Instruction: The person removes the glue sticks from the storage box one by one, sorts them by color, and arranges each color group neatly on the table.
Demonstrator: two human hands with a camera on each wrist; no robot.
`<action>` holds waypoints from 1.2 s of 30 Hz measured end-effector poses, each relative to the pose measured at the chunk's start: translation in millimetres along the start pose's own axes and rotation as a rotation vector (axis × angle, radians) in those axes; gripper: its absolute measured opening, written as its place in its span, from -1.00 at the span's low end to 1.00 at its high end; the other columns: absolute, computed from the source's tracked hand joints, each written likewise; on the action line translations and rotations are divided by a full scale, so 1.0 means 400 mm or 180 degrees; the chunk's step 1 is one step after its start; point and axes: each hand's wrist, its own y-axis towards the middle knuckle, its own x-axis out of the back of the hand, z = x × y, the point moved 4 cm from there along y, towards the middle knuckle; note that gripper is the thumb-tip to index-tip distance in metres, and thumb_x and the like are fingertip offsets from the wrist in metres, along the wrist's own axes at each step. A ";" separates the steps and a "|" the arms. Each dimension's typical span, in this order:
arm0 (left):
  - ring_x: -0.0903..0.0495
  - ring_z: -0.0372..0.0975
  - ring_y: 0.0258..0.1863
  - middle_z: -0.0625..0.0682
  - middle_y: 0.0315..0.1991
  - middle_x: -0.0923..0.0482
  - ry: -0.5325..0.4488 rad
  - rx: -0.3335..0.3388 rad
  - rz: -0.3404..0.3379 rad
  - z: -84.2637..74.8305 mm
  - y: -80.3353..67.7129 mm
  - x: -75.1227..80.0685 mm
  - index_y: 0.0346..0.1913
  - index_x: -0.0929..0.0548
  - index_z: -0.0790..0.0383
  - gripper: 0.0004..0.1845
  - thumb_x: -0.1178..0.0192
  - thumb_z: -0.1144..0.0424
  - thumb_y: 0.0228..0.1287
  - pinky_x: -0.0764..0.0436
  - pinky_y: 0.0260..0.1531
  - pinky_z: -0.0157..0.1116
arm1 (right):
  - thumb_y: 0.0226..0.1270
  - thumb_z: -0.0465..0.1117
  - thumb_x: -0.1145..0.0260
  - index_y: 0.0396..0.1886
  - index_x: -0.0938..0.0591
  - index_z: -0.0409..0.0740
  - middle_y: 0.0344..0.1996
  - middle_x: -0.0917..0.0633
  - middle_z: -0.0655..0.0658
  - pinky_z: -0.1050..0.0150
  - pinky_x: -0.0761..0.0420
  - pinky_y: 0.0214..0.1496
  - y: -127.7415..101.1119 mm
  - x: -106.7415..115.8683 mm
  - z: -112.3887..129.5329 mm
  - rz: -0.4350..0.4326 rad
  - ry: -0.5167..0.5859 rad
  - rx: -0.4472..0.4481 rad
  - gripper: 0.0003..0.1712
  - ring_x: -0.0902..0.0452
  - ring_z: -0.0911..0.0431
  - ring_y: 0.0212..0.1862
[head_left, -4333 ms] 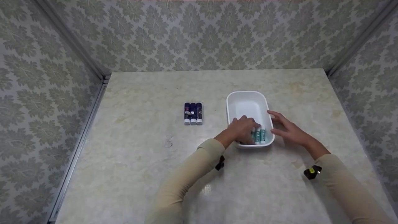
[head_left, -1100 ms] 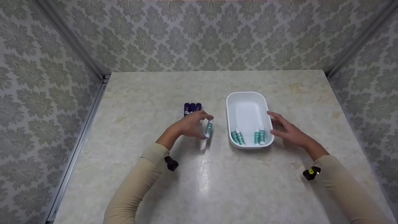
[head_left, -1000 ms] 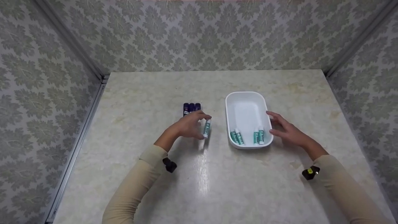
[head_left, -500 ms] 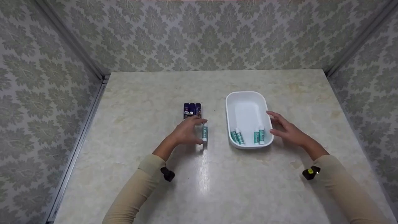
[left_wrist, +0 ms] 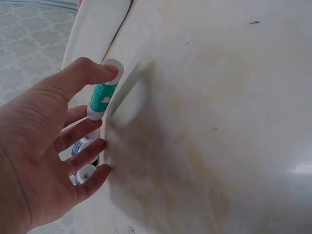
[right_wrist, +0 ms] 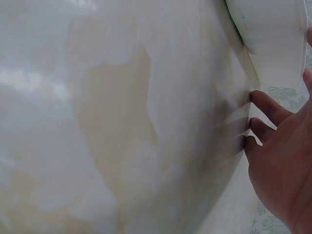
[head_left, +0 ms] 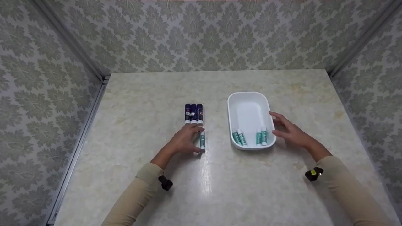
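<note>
My left hand (head_left: 185,139) pinches a green-and-white glue stick (head_left: 202,141) by its two ends, between thumb and finger. It is just in front of three dark blue glue sticks (head_left: 193,113) with white ends, lying side by side on the table. In the left wrist view the thumb presses one white end of the green stick (left_wrist: 103,92), and the other fingers are loosely bent. My right hand (head_left: 292,133) rests against the right side of a white plastic bin (head_left: 248,108), fingers spread. Inside the bin's near end lie several more green glue sticks (head_left: 263,137), two pairs apart.
A pale marbled table (head_left: 238,194) carries everything. Patterned wall panels (head_left: 194,34) close it in at the back and both sides. Each forearm wears a small black camera (head_left: 314,173).
My left hand has left the bin with a green glue stick and brought it left, then down toward the near side of the dark blue sticks. My right hand has stayed by the bin.
</note>
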 end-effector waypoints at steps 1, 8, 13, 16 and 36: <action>-0.46 0.08 0.65 0.13 0.67 -0.47 0.0021 0.0001 -0.0024 -0.006 -0.006 0.002 0.62 -0.60 -0.06 0.07 -0.77 -0.20 0.00 -0.61 0.57 0.10 | 0.75 0.13 -0.32 0.90 0.01 0.28 0.79 -0.26 -0.41 -0.61 0.01 0.79 -0.001 0.001 0.001 -0.0003 -0.0009 -0.0006 -0.02 -0.15 -0.40 0.81; -0.44 0.09 0.66 0.17 0.61 -0.53 0.0069 0.0164 -0.0042 -0.114 -0.062 0.069 0.60 -0.60 0.09 0.00 -0.77 -0.06 0.08 -0.59 0.55 0.23 | 0.76 0.03 -0.32 0.89 -0.02 0.23 0.76 -0.32 -0.41 -0.60 0.01 0.79 -0.007 0.007 0.002 -0.0006 0.0098 0.0138 -0.05 -0.19 -0.39 0.79; -0.40 0.07 0.70 0.14 0.65 -0.50 0.0080 0.0325 -0.0041 -0.143 -0.085 0.084 0.62 -0.58 0.08 -0.02 -0.75 -0.05 0.14 -0.54 0.58 0.26 | 0.76 0.01 -0.32 0.89 -0.03 0.22 0.76 -0.32 -0.42 -0.60 0.02 0.79 -0.008 0.005 0.002 0.0000 0.0124 0.0156 -0.05 -0.18 -0.40 0.79; -0.39 0.08 0.71 0.14 0.65 -0.50 0.0048 0.0336 -0.0070 -0.140 -0.086 0.080 0.63 -0.57 0.07 -0.01 -0.76 -0.04 0.14 -0.54 0.56 0.29 | 0.75 0.04 -0.34 0.89 -0.02 0.24 0.75 -0.32 -0.42 -0.60 0.03 0.79 -0.008 0.006 0.006 -0.0003 0.0084 0.0108 -0.03 -0.17 -0.40 0.79; -0.42 0.10 0.67 0.18 0.66 -0.46 -0.0152 0.0255 -0.0140 -0.131 -0.099 0.084 0.70 -0.49 0.02 0.08 -0.77 0.03 0.09 -0.54 0.55 0.31 | 0.75 0.09 -0.33 0.88 -0.02 0.34 0.81 -0.26 -0.35 -0.61 0.08 0.80 -0.008 0.004 0.004 0.0031 0.0107 0.0049 -0.05 -0.11 -0.37 0.83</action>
